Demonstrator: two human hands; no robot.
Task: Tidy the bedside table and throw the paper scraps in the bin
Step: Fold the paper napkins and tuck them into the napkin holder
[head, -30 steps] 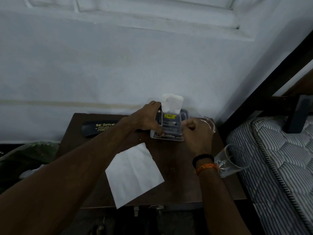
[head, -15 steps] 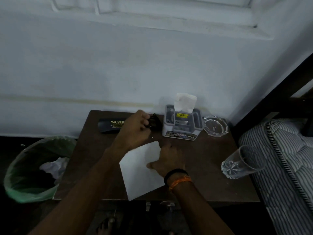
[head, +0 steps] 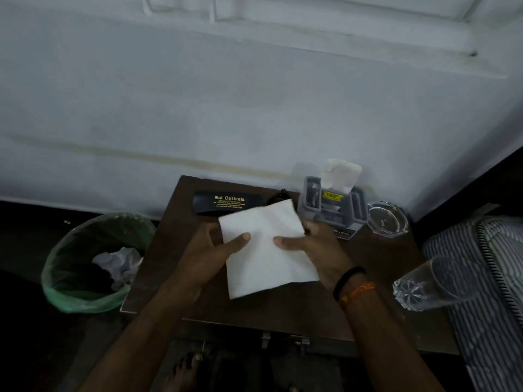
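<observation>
I'm getting a dim, bluish, slightly soft picture; the wall is brightest, the floor nearly black, and straight lines bow at the edges.

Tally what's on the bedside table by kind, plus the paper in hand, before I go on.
Spectacle cases: 1, black case
Tissue holders: 1, grey holder
Glassware: 2, ashtray and tumbler, lying on its side
Dark small items: 1, unclear object behind the paper
Paper sheets: 1, white sheet, held by left hand and right hand
Total: 6
</observation>
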